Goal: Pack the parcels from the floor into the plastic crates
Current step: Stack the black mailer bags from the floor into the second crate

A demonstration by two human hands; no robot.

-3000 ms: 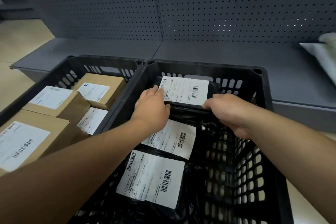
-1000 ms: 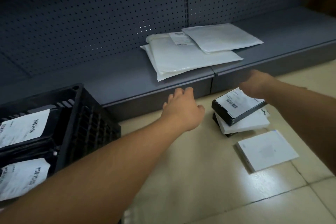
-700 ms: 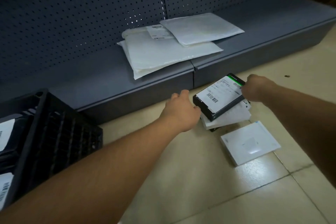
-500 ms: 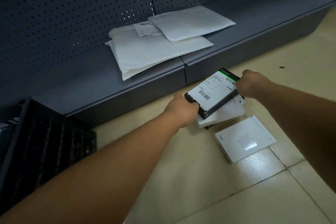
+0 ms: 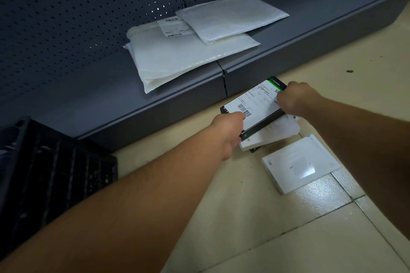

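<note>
A black box parcel (image 5: pixel 258 107) with a white barcode label and a green strip is tilted above a small stack on the floor. My left hand (image 5: pixel 228 131) grips its near left corner, thumb on the label. My right hand (image 5: pixel 295 101) grips its far right edge. Under it lies a white parcel (image 5: pixel 275 134) on something dark, mostly hidden. Another flat white box (image 5: pixel 300 163) lies on the tiles to the right. One black plastic crate (image 5: pixel 51 173) shows its side wall at the left edge; its inside is out of view.
A low grey shelf (image 5: pixel 288 51) with a pegboard back runs behind the stack. A large white mailer (image 5: pixel 184 57) and a smaller white padded envelope (image 5: pixel 230 17) lie on it. Pale floor tiles (image 5: pixel 266 228) spread in front.
My view swung right from the crate to the floor stack. My right hand took the black parcel, then my left hand closed on its near corner. Both hands now hold it tilted above the stack.
</note>
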